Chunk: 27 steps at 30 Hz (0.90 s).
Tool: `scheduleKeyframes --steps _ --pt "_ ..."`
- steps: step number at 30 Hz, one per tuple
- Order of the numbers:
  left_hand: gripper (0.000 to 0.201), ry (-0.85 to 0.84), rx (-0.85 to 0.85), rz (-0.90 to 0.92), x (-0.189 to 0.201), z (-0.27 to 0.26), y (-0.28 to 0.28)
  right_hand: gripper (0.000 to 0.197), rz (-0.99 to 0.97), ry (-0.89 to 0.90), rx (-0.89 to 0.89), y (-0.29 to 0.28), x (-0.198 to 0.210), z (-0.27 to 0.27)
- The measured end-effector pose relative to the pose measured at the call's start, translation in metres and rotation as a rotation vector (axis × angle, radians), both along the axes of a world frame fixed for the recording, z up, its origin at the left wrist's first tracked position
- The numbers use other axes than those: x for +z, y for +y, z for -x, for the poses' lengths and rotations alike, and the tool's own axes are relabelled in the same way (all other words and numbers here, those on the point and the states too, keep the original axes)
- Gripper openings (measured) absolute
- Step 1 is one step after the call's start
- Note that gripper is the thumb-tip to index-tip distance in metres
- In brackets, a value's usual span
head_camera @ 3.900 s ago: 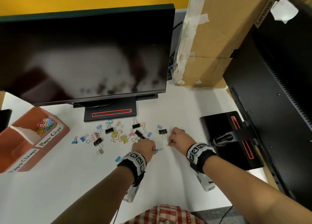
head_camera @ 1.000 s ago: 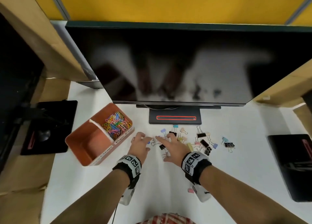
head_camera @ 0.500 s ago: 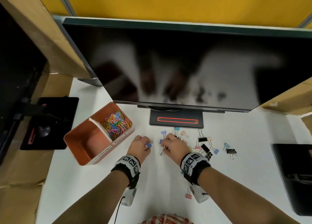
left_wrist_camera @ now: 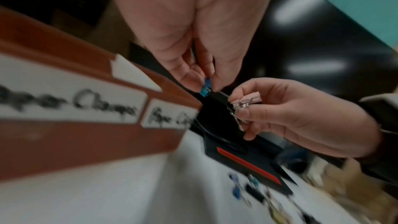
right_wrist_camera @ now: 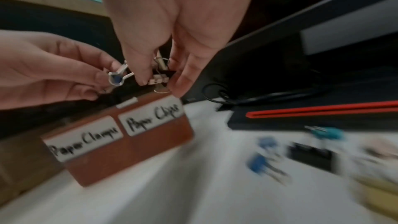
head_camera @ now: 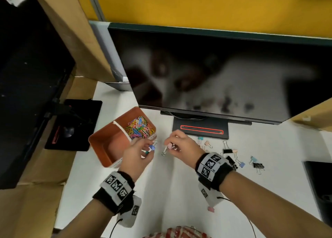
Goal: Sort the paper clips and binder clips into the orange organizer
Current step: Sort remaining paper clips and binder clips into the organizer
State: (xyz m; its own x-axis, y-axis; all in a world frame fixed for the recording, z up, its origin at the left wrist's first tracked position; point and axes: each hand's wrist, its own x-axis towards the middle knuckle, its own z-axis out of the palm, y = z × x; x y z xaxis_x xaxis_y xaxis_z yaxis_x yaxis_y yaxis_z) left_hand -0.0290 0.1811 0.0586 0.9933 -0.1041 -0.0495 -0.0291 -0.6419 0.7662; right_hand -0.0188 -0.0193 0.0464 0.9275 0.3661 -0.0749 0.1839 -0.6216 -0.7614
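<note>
The orange organizer (head_camera: 107,144) stands left of centre on the white desk, split by a white divider. Its far compartment holds a heap of coloured paper clips (head_camera: 139,127); the near compartment looks empty. Labels on its front (right_wrist_camera: 84,140) read "Paper Clamps" and "Paper Clips". My left hand (head_camera: 142,151) pinches blue binder clips (left_wrist_camera: 204,88) above the organizer's near right rim. Just to its right, my right hand (head_camera: 175,144) pinches pink binder clips (right_wrist_camera: 158,79) with wire handles hanging down. Several more binder clips (head_camera: 231,153) lie on the desk to the right.
A dark monitor (head_camera: 215,72) on a black stand (head_camera: 201,128) rises right behind the hands. Another black stand base (head_camera: 75,123) sits to the left, beside cardboard boxes (head_camera: 71,31). One pink clip (head_camera: 211,209) lies near my right forearm.
Both hands picked binder clips off the desk, lifted them and moved left toward the organizer. The head view has swung left and closer.
</note>
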Motion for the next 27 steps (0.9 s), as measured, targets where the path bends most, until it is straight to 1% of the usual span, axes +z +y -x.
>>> scheduleKeyframes --steps 2,4,7,9,11,13,14,16,18,20,22,24,27 --pt "0.022 -0.019 0.112 -0.015 0.015 -0.005 0.029 0.021 -0.080 -0.040 0.061 0.032 0.015 -0.014" --pt "0.022 -0.011 0.201 -0.060 0.024 -0.011 0.059 0.023 -0.117 -0.048 0.102 0.069 0.025 -0.028" --pt "0.022 0.057 0.300 -0.032 0.022 -0.024 0.094 0.025 -0.115 -0.011 0.157 0.122 0.027 -0.041" --pt "0.028 0.147 0.296 -0.045 0.013 -0.032 0.110 0.027 -0.091 0.022 0.160 0.146 0.022 -0.045" --pt "0.037 0.223 0.260 -0.059 0.009 -0.037 0.119 0.035 -0.041 0.088 0.146 0.157 0.019 -0.046" --pt "0.043 0.206 0.245 -0.070 0.010 -0.039 0.122 0.042 -0.032 0.112 0.146 0.157 0.019 -0.045" --pt "0.045 0.167 0.237 -0.081 0.013 -0.040 0.122 0.043 -0.045 0.102 0.147 0.153 0.020 -0.044" --pt "0.044 0.080 0.206 -0.091 0.019 -0.040 0.113 0.036 -0.074 0.065 0.142 0.137 0.023 -0.040" --pt "0.038 0.034 0.166 -0.039 0.025 -0.042 0.095 0.025 -0.064 0.017 0.110 0.113 0.023 -0.035" --pt "0.031 0.025 0.101 0.024 0.027 -0.045 0.069 0.018 -0.045 -0.013 0.027 0.082 0.018 -0.027" --pt "0.023 0.024 -0.011 0.055 0.027 -0.046 0.035 0.016 -0.001 -0.022 -0.076 0.046 0.009 -0.016" --pt "0.020 0.045 -0.178 0.054 0.024 -0.043 -0.003 0.018 0.099 0.007 -0.169 0.009 -0.002 -0.003" --pt "0.027 0.107 -0.408 -0.029 0.005 -0.037 -0.055 0.026 0.253 0.087 -0.332 -0.045 -0.016 0.015"
